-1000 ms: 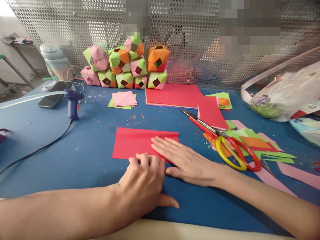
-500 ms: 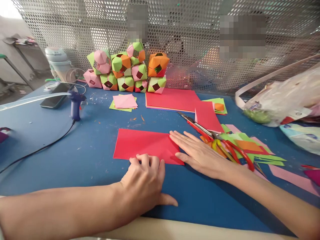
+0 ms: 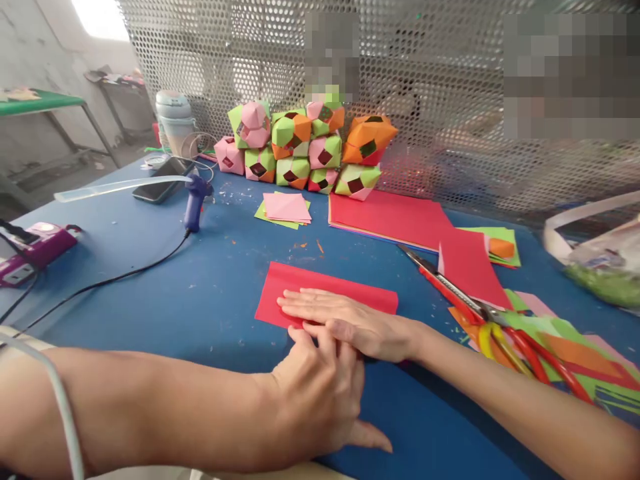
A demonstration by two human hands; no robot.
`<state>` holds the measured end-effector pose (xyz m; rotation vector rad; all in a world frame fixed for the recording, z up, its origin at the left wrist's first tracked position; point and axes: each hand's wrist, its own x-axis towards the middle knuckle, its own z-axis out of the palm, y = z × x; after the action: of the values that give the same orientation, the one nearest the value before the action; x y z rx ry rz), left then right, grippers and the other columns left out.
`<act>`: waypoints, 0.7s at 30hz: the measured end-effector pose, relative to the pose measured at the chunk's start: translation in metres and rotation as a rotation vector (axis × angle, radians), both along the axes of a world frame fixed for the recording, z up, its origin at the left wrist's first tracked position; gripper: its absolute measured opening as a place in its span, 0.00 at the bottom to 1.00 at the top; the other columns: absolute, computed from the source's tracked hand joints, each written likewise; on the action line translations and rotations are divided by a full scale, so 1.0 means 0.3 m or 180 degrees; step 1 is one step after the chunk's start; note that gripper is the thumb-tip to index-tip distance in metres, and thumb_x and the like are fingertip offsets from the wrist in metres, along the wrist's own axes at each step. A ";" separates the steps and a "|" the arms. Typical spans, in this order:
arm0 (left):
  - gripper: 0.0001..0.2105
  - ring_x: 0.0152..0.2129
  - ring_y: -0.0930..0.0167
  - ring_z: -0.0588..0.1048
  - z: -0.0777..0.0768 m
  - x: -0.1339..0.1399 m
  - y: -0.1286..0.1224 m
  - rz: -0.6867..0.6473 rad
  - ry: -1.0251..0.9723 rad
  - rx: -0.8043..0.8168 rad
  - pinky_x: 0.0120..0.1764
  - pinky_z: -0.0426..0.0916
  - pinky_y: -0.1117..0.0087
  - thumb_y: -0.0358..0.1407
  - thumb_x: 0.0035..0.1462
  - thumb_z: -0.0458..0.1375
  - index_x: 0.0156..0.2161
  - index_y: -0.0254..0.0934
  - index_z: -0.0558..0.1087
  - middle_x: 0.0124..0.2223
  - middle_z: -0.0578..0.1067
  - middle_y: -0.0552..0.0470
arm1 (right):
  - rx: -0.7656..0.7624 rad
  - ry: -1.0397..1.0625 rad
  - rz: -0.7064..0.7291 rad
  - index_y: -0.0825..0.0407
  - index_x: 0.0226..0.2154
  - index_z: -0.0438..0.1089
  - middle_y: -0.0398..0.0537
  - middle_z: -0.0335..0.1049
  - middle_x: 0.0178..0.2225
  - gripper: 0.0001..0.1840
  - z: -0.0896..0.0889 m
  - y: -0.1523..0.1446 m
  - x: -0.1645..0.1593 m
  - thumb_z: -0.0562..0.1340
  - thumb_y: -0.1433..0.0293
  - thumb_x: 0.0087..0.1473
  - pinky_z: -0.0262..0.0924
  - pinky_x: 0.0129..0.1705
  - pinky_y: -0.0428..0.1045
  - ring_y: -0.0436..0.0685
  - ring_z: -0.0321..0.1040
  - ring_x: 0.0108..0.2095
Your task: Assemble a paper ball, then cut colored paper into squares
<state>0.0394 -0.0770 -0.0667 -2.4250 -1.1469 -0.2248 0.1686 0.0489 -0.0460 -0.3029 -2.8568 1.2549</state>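
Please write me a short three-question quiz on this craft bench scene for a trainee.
1. True or false: the right hand lies flat on the folded red paper.
2. What lies right of that paper: A glue gun, B scissors, C phone?
3. Which hand has its fingertips at the paper's near edge?

Key: 1 true. 2 B. 3 the left hand.

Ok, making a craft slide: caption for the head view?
Both hands, right hand flat and left hand beside it, press folded red paper on blue table.
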 end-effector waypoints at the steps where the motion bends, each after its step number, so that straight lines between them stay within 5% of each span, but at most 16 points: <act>1: 0.42 0.35 0.53 0.76 0.001 0.000 -0.001 0.0018 0.0010 0.0009 0.30 0.72 0.56 0.68 0.53 0.42 0.48 0.27 0.74 0.41 0.76 0.35 | -0.0008 -0.0006 0.0027 0.58 0.64 0.55 0.55 0.47 0.68 0.45 0.006 0.008 -0.012 0.35 0.44 0.62 0.32 0.69 0.63 0.59 0.39 0.69; 14: 0.44 0.36 0.51 0.76 0.019 0.002 -0.005 0.0146 0.0126 0.0031 0.30 0.72 0.56 0.69 0.52 0.40 0.49 0.28 0.74 0.40 0.75 0.37 | 0.0052 -0.0048 0.0244 0.55 0.66 0.49 0.51 0.40 0.69 0.45 0.011 0.058 -0.139 0.38 0.42 0.61 0.27 0.69 0.61 0.56 0.32 0.70; 21: 0.45 0.36 0.54 0.75 0.008 0.003 -0.009 0.0140 0.0165 0.0048 0.33 0.73 0.56 0.68 0.54 0.36 0.51 0.27 0.72 0.40 0.74 0.37 | 0.0416 0.0445 0.0033 0.53 0.65 0.53 0.51 0.47 0.68 0.34 -0.003 0.049 0.014 0.42 0.51 0.66 0.35 0.69 0.62 0.58 0.40 0.69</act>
<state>0.0402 -0.0796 -0.0642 -2.3757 -1.1701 -0.1553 0.1727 0.0637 -0.0469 -0.1903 -2.8067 1.0396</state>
